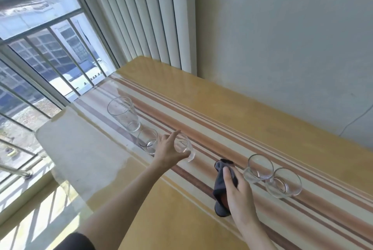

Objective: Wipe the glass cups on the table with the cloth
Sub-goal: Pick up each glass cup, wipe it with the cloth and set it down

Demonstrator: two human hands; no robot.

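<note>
From the head view, the left hand (168, 149) reaches out over the striped table (232, 120) and wraps around a short glass cup (184, 146), thumb low near the base, index finger stretched up along the far side. That is a loose grasp, fingers curved round the glass, and I judge it to be the pick-up for wiping. The right hand (239, 191) grips the dark grey cloth (221, 185), which is bunched under the palm and trails down toward the table; it looks held ready so the cup can be brought to it.

Take the gripped cup as the marker. Just beside it on the window side, partly hidden by the left hand, stands another short glass (148, 140), and beyond that the tall glass (124, 113), all in one line along the stripes. On the other side of the marker comes the cloth, then a pair of rounder glasses, the nearer one (258, 168) touching or nearly touching the farther one (283, 182).

The row keeps every cup within arm's reach. Whether any cup is already clean, I cannot tell. Clear glass on a glossy top can slip, so a firm hold matters.
</note>
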